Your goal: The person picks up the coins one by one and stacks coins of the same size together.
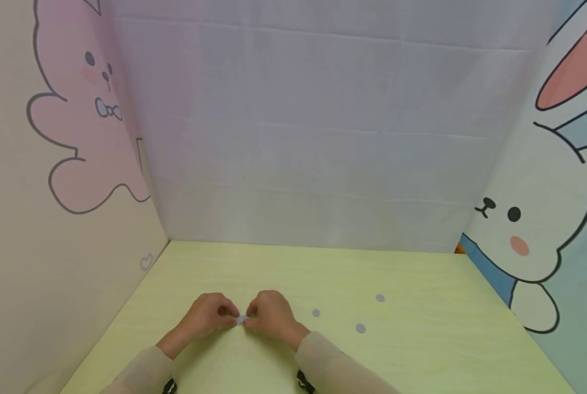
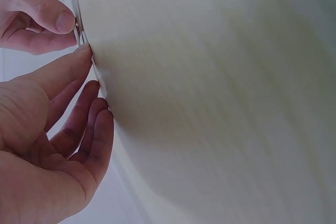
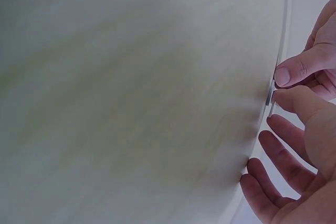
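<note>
- Head view: appears to be at a handling step, working a small grey piece (image 1: 241, 319) with both hands, low at the table (image 1: 421, 355).
- Head view: locate the grey piece directly between left hand (image 1: 206, 316) and right hand (image 1: 272, 316), touching the fingertips of both; mostly covered, so cannot tell its full outline.
- Head view: note also three grey discs (image 1: 361, 328), flat on the table to the right of the right hand, apart from one another and touching neither hand.
- Left wrist view: see left thumb and forefinger closed to a narrow pinch at the thin edge of the grey piece, with remaining fingers loosely curled, tips down at the table.
- Right wrist view: see right thumb on the near end of the same edge, with forefinger just beside and other fingers loosely bent; likewise judged a light pinch.
- Next move: judged to call for even pressure from both pinches, small matched motions, and no slip at the thin edge.
</note>
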Demonstrator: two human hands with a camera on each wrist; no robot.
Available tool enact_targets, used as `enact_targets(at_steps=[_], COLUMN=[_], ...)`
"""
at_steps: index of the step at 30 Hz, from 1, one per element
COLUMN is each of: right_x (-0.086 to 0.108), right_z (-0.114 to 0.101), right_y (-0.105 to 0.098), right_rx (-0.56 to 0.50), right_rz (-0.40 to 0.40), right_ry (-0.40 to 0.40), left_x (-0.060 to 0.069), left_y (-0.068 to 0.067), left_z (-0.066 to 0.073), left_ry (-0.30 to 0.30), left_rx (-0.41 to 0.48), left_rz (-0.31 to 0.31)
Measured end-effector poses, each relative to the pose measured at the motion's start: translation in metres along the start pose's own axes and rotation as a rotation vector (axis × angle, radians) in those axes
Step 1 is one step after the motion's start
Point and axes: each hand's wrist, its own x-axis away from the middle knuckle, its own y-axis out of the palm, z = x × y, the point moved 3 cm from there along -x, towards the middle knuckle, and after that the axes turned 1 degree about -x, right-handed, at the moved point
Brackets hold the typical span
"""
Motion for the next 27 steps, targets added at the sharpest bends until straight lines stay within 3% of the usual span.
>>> enact_targets(at_steps=[27], right_x=[-0.0026], right_z=[-0.0071], right_y=[0.0052], right_rx=[0.035], right_rz=[0.017], right_ry=[-0.013], left_x=[-0.0001], left_y=[0.0005], left_z=[-0.0038], left_ry=[0.027], left_rx=[-0.01], left_rz=[0.004])
